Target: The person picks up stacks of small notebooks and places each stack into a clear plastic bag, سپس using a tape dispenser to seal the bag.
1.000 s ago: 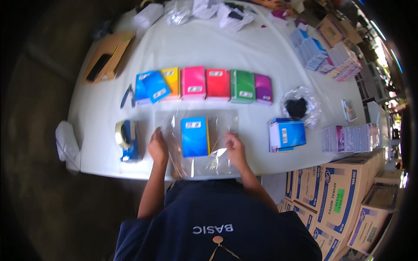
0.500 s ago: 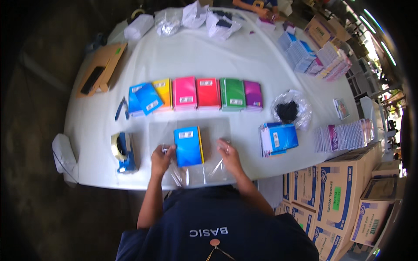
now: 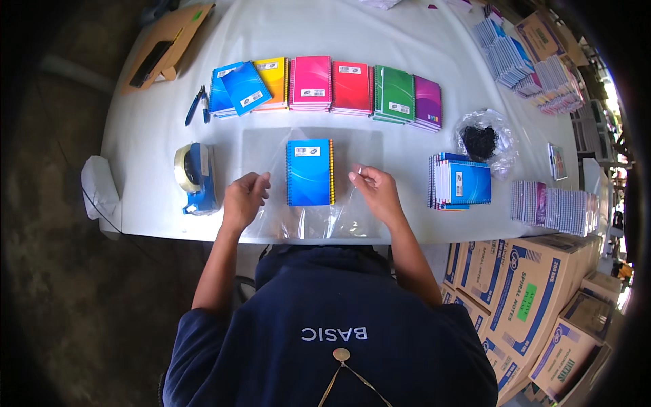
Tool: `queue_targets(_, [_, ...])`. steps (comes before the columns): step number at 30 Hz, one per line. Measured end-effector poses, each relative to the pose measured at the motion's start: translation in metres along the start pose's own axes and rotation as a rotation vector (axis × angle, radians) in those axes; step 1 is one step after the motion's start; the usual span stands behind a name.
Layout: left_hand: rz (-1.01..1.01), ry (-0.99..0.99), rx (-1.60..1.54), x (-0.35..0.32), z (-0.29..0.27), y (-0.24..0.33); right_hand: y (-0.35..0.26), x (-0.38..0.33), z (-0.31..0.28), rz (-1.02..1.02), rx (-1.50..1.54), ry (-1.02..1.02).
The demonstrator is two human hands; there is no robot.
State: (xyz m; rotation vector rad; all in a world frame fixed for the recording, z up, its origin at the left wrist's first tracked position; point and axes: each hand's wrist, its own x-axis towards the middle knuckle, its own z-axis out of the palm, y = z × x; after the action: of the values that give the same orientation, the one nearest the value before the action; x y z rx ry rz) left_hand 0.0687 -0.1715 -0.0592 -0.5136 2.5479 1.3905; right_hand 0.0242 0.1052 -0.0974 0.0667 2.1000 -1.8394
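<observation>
A blue spiral notebook, with a yellow-edged one partly showing beneath it, lies on a clear plastic sheet at the table's near edge. Left of the notebook is my left hand, fingers curled together near the sheet's left side; whatever they pinch, if anything, cannot be made out. On the other side my right hand pinches thumb and fingers together at the sheet's right side, with a glint of plastic at the tips. Neither hand touches the notebooks.
Beyond stands a row of notebook stacks in several colours. A tape dispenser and dark pliers-like tool are at left. To the right are stacked notebooks, a plastic bag with black contents, and cartons below.
The view has shifted, so the table sits higher. My hands have moved slightly apart from the notebooks, and the sheet's near part lies flatter.
</observation>
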Motion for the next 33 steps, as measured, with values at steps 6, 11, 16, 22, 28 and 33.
queue_targets(6, [0.406,-0.161,-0.145,0.01,0.015,0.005,0.025,0.011,0.039,-0.5,0.046,0.062])
queue_targets(11, [0.632,-0.096,-0.006,0.011,0.064,-0.007,0.027,-0.001,0.076,-0.412,0.309,0.01])
queue_targets(16, [0.671,-0.186,0.528,0.0,0.077,0.009,0.033,-0.008,0.077,-0.369,0.195,-0.092])
queue_targets(22, [0.139,-0.697,-0.576,0.033,0.033,0.008,0.022,-0.002,0.084,-0.601,-0.623,-0.004])
queue_targets(28, [0.284,-0.449,0.059,0.124,0.031,0.039,0.018,-0.002,0.084,-0.612,-0.746,0.008])
queue_targets(33, [0.44,0.098,0.281,0.124,0.047,0.085,0.019,-0.001,0.083,-0.61,-0.752,0.045])
